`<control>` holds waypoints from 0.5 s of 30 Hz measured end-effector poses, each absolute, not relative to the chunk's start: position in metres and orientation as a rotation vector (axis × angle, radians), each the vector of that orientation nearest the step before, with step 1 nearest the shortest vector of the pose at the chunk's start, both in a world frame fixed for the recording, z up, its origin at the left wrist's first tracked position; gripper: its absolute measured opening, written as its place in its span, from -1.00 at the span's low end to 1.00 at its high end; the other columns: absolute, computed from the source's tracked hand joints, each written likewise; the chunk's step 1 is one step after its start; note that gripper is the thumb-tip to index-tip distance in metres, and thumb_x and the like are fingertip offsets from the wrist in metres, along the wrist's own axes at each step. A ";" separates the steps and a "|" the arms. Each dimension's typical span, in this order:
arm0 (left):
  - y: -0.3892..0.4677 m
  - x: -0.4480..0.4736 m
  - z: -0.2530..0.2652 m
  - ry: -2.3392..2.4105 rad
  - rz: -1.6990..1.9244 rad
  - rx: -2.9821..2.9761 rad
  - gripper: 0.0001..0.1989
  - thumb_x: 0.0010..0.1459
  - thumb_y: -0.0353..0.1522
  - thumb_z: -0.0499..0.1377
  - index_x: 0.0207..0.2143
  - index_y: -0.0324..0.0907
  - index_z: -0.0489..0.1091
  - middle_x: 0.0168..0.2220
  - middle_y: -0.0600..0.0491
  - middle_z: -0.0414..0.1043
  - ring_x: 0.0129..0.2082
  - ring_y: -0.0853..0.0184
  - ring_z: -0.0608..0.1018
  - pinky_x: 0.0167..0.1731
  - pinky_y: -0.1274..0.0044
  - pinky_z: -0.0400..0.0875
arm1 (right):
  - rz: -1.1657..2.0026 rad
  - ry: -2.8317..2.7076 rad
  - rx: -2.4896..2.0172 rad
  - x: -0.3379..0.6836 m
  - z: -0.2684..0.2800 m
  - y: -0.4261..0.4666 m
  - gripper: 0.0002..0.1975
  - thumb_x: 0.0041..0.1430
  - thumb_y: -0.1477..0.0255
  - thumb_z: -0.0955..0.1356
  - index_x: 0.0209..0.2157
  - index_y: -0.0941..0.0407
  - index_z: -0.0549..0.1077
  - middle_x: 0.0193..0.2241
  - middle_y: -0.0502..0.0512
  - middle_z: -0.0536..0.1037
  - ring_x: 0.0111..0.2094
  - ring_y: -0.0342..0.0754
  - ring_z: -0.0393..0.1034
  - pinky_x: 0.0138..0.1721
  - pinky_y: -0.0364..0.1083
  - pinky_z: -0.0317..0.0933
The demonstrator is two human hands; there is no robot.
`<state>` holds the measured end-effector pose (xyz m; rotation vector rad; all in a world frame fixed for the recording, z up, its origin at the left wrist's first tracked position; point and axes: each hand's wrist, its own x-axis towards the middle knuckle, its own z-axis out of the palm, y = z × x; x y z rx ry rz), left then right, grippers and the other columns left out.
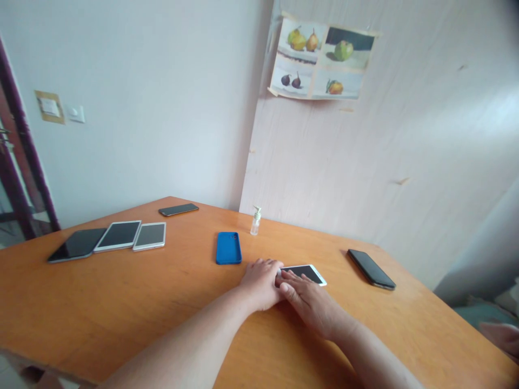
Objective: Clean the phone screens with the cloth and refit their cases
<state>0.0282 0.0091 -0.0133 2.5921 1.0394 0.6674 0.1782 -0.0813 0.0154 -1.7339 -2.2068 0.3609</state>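
Observation:
A white-framed smartphone [318, 274] with a dark screen lies on the wooden table, its left end covered by my hands. My left hand [261, 283] is closed around that left end, fingers curled. A small whitish bit shows by its fingertips, too small to name. Stretched out and fairly flat, the fingers of my right hand [312, 302] rest over the near-left part of the phone, touching or almost touching my left hand. Beyond my left hand lies a blue phone case [229, 248], inner side up. Behind it stands a small clear pump bottle [255, 221].
Left on the table [182, 286] lie a dark tablet [78, 244], a white tablet [118, 236] and a smaller white device [150, 236], side by side. A dark phone [179, 209] is at the back, another black phone [372, 268] at right. Another person's blurred hand [500, 336] is at the right edge.

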 end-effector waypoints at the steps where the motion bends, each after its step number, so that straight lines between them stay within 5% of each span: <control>1: 0.009 0.028 -0.014 1.041 0.662 2.598 -0.59 0.08 -0.11 0.14 -0.03 -0.04 0.35 -0.06 0.00 0.49 -0.06 0.10 0.48 -0.09 0.30 0.35 | 0.396 -2.227 -1.717 0.176 0.017 -0.082 -0.48 0.39 0.11 0.02 0.17 -0.04 0.35 0.28 0.11 0.22 0.31 0.10 0.02 0.28 0.22 -0.17; 10: 0.009 0.031 -0.014 1.060 0.696 2.608 -0.57 0.00 -0.08 0.19 -0.09 -0.02 0.37 -0.13 0.03 0.51 -0.11 0.08 0.49 -0.15 0.30 0.36 | 0.128 -2.049 -2.085 0.210 0.009 -0.070 -0.47 0.39 0.15 0.01 0.12 0.01 0.39 0.19 0.18 0.36 0.25 0.15 0.14 0.23 0.31 -0.09; 15: 0.009 0.029 -0.012 1.057 0.665 2.603 -0.59 0.04 -0.07 0.15 -0.09 -0.03 0.37 -0.11 0.00 0.51 -0.10 0.08 0.49 -0.13 0.31 0.35 | 0.162 -2.177 -1.961 0.194 0.008 -0.074 -0.44 0.37 0.09 -0.01 0.21 -0.04 0.29 0.26 0.11 0.26 0.31 0.09 0.03 0.27 0.24 -0.15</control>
